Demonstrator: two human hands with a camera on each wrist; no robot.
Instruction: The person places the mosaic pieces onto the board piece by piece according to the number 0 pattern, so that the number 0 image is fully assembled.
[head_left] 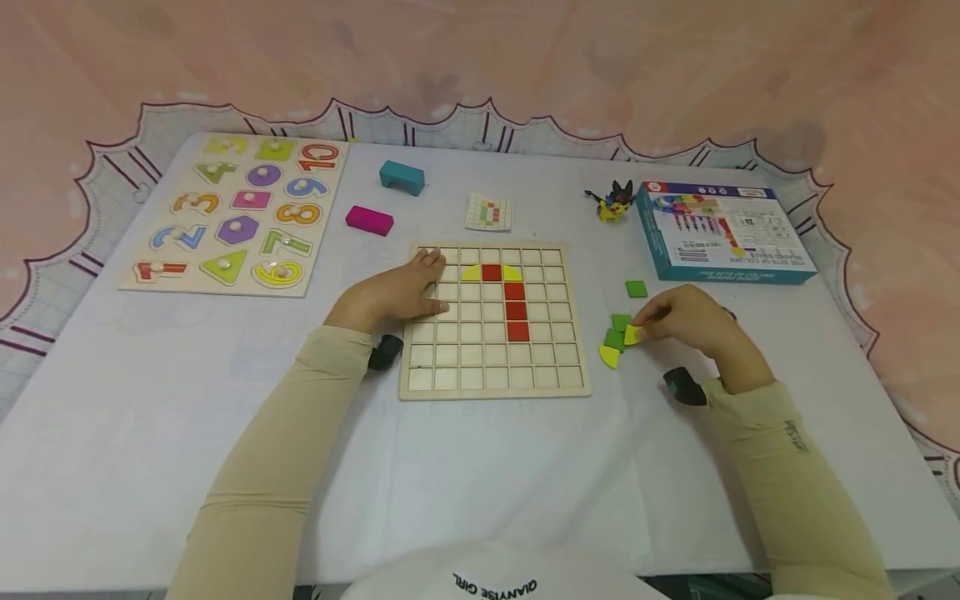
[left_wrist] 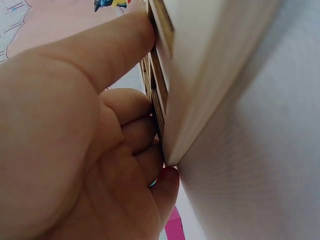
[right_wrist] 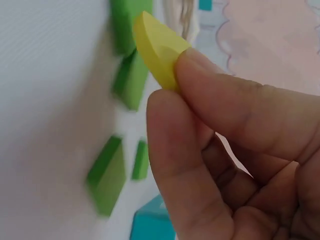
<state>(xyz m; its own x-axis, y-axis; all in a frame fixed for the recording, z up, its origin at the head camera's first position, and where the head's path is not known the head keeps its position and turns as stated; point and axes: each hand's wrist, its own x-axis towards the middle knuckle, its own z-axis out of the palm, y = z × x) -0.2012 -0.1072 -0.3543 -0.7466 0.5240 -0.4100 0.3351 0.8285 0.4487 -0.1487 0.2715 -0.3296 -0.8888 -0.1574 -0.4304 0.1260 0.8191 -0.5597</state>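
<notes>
My right hand (head_left: 693,318) pinches a yellow quarter-circle tile (right_wrist: 159,47) between thumb and finger, right of the board. Around it on the cloth lie another yellow quarter-circle tile (head_left: 609,357) and several green square tiles (head_left: 636,288). The wooden grid board (head_left: 457,380) lies flat in the middle, its upper part holding a hook shape of red squares (head_left: 516,311) with a yellow quarter-circle (head_left: 472,273) at each top corner. My left hand (head_left: 401,287) rests on the board's left edge, thumb and fingers spread; in the left wrist view the little fingertip is at the board's corner.
Behind the board lies a small pattern card (head_left: 489,213). A teal block (head_left: 402,177) and a magenta block (head_left: 369,221) are at back left, beside a number puzzle board (head_left: 288,250). A small toy figure (head_left: 615,202) stands by a flat box (head_left: 723,229) at back right.
</notes>
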